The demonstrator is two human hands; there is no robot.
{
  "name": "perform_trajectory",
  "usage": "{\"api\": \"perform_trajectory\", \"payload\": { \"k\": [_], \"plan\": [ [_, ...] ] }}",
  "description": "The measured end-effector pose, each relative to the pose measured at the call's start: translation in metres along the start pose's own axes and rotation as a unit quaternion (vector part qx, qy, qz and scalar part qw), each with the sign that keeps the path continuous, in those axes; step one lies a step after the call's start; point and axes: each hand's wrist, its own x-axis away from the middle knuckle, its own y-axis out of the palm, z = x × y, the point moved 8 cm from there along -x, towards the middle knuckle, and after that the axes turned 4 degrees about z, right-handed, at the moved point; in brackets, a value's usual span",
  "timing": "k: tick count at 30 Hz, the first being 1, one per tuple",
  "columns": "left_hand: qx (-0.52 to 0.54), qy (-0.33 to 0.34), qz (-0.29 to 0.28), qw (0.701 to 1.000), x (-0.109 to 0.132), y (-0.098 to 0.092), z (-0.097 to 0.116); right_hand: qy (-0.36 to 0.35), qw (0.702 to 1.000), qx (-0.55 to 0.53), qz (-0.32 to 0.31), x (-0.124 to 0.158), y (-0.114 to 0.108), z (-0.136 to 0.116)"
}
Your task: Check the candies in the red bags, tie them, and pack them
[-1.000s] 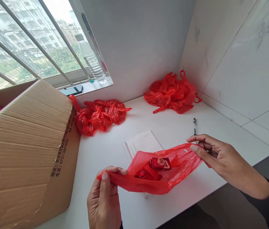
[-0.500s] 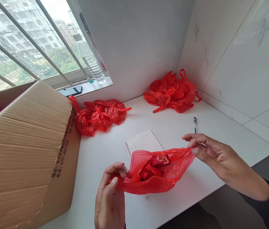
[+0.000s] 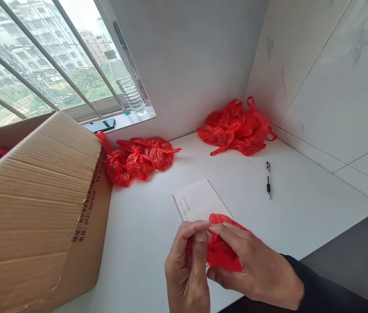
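Observation:
Close together over the table's near edge, both my hands hold a red plastic bag (image 3: 224, 254). My left hand (image 3: 188, 265) pinches the bag's gathered part between thumb and bent fingers. Around its right side curls my right hand (image 3: 252, 261), its fingertips meeting those of the left. The bag's opening is bunched up, so what lies inside is hidden. Just beyond the hands an open notebook (image 3: 200, 198) with handwritten marks lies flat, its near part covered by the bag and fingers.
Several tied red bags (image 3: 140, 161) sit by the wall, beside a large cardboard box (image 3: 37, 204) at left. A heap of red bags (image 3: 236, 128) fills the back corner. A pen (image 3: 268, 182) lies on the white table (image 3: 314, 195). The windowsill holds a water bottle (image 3: 127, 84) and a phone (image 3: 101, 126).
My hands have come together, the right moving left and the left moving right. The bag, spread open before with red packets showing inside, is now gathered shut between them.

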Motion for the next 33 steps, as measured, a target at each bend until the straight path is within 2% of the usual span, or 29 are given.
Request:
{"api": "perform_trajectory", "payload": {
  "k": [2,5,7,10,13,18,24,28,33],
  "plan": [
    [-0.007,0.007,0.013,1.000,0.003,-0.003,0.000,-0.022,1.000,0.000,0.009,-0.004,0.004,-0.002],
    [-0.019,0.001,0.041,0.999,0.009,-0.013,-0.006,-0.023,0.999,-0.012,0.039,-0.009,-0.004,-0.005],
    [-0.019,-0.031,0.019,0.999,0.011,-0.014,-0.016,-0.013,0.999,-0.025,0.047,-0.011,-0.010,-0.006],
    [-0.038,-0.083,-0.045,0.995,0.013,-0.010,-0.034,-0.025,0.998,-0.042,0.041,-0.010,-0.013,-0.011],
    [-0.045,-0.084,-0.062,0.993,0.009,-0.012,-0.042,-0.036,0.998,-0.038,0.024,-0.006,-0.012,-0.014],
    [0.009,-0.080,0.016,0.997,-0.001,-0.031,-0.044,-0.025,0.999,-0.043,0.020,0.003,-0.022,-0.012],
    [0.150,-0.125,0.060,0.979,-0.010,-0.050,-0.047,0.049,0.987,-0.080,0.131,0.009,-0.059,0.015],
    [0.224,-0.151,0.074,0.960,-0.019,-0.064,-0.050,0.069,0.949,-0.232,0.203,0.008,-0.068,0.039],
    [0.320,-0.143,0.032,0.936,-0.028,-0.068,-0.048,0.083,0.866,-0.446,0.211,-0.001,-0.065,0.053]
  ]
}}
